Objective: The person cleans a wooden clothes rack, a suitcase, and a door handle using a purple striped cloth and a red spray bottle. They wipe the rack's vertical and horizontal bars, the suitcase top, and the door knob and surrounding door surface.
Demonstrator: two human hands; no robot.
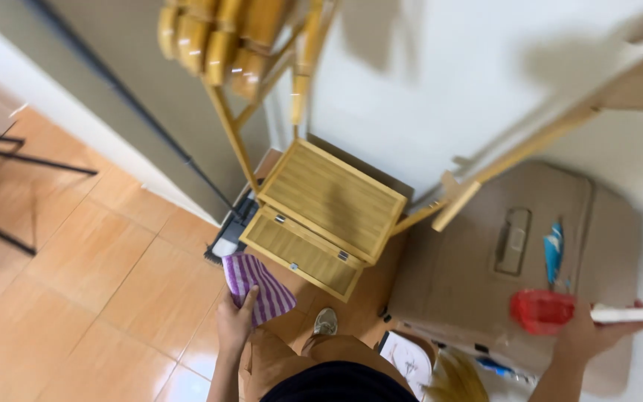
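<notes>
My left hand (234,321) grips a purple-and-white striped cloth (256,286) low in the view, just in front of the lower step of a small bamboo two-tier stand (327,212). My right hand (588,333) is at the lower right, closed around a spray bottle with a red body (540,310) and a white nozzle with a red tip (630,315). The bottle hovers over a large brown cardboard box (478,260). My foot in a light shoe (326,321) rests near the stand's base.
Wooden rack poles (234,138) rise from the stand, and another slanted wooden bar (530,145) crosses the white wall. A blue object (553,251) lies on the box. Black chair legs (9,160) stand on the orange tiled floor at left. A dark brush-like item (226,237) sits by the wall.
</notes>
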